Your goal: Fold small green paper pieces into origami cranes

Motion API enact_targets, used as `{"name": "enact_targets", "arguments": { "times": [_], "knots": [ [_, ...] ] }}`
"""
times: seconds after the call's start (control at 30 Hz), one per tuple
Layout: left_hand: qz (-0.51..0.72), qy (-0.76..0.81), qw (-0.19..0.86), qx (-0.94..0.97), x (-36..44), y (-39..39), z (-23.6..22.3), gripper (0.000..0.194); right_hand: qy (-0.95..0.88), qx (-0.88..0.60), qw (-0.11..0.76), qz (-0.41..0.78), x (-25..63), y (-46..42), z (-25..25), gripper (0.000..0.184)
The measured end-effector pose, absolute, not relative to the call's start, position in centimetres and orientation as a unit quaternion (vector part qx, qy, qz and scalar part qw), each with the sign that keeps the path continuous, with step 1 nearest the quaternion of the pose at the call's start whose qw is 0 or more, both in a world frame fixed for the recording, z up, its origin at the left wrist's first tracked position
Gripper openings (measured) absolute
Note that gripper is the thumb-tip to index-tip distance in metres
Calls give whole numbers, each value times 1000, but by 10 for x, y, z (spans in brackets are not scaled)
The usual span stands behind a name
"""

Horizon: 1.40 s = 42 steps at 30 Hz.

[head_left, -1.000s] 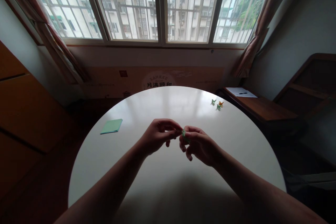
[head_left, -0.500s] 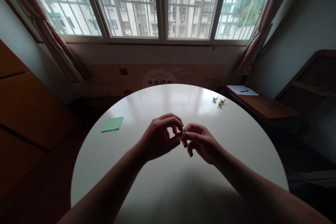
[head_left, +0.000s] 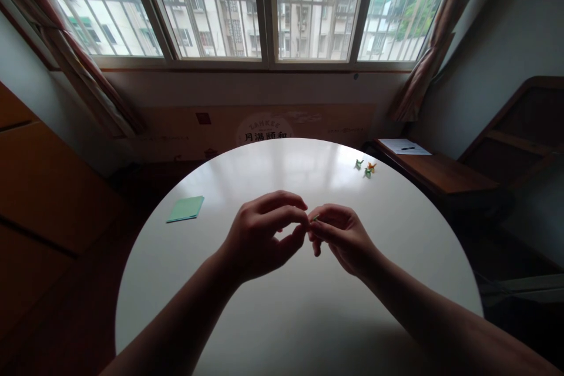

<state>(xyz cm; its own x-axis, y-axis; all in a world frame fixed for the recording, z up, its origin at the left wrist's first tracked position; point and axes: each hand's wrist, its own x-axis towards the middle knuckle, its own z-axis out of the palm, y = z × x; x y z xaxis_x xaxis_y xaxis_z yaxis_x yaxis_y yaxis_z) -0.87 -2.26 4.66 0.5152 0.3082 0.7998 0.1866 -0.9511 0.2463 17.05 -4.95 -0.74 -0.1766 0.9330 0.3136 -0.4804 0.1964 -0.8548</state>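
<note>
Above the middle of the white round table point(head_left: 282, 317), my two hands meet fingertip to fingertip. A small piece of folded green paper point(head_left: 315, 218) shows between them, mostly covered by fingers. My right hand point(head_left: 341, 235) pinches it between thumb and forefinger, the other fingers curled below. My left hand point(head_left: 267, 235) also closes on the paper's left end with thumb and forefinger, its other fingers arched over. The exact shape of the fold is hidden.
A stack of green paper squares point(head_left: 185, 208) lies at the table's left. Several little folded paper birds, green point(head_left: 359, 163) and orange point(head_left: 372, 167), stand at the back right. Beyond the table, a wooden bench point(head_left: 453, 173) holds a white sheet point(head_left: 403, 147) and a pen point(head_left: 408, 148).
My left hand has turned slightly, its fingers now flatter and closer to the right hand. The right hand's lower fingers have curled in more. The whole view has shifted a little.
</note>
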Motion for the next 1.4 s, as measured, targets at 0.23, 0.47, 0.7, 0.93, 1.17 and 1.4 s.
{"name": "enact_targets", "arguments": {
  "times": [0.23, 0.47, 0.7, 0.93, 1.17, 1.4],
  "knots": [
    [494, 118, -32, 861, -7, -25, 46, 15, -462, -229, 605, 607, 168, -54, -3, 9],
    [500, 109, -73, 856, -8, -25, 44, 18, -440, -229, 609, 619, 165, -55, 0, 12],
    [478, 116, -56, 869, -6, -22, 42, 15, -466, -227, 597, 612, 170, -51, -4, 10],
    [477, 127, -49, 868, -7, -19, 38, 14, -451, -248, 613, 599, 169, -48, -5, 11],
    [525, 171, -4, 834, -4, -16, 35, 9, -419, -294, 637, 577, 168, -48, 3, 12],
    [523, 238, 183, 798, 4, -15, 28, 4, -388, -320, 648, 572, 168, -47, 0, 16]
  ]
}}
